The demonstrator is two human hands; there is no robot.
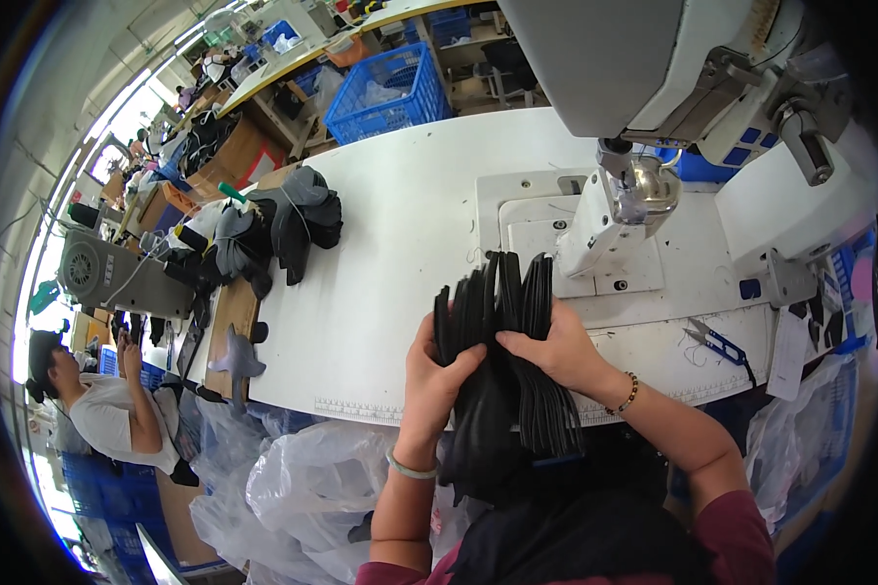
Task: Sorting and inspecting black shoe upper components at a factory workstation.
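A thick stack of black, flat pieces (498, 312) stands on edge between my two hands, at the front edge of the white sewing table (390, 263). My left hand (441, 366) grips its left side, thumb across the front. On the other side my right hand (553, 346) is closed round the stack, its thumb also on the near face. The pieces fan apart along the top and hang down toward my lap; their material is hard to make out. Just beyond the stack stands the sewing machine (595, 224), its post and presser area close to my right hand.
Blue-handled thread snips (720, 343) lie at the table's right. Grey and black pieces (283, 224) are heaped at the left edge. Clear plastic bags (312, 478) hang below the table. A blue crate (388, 93) stands behind. Another person (117, 419) is at the far left.
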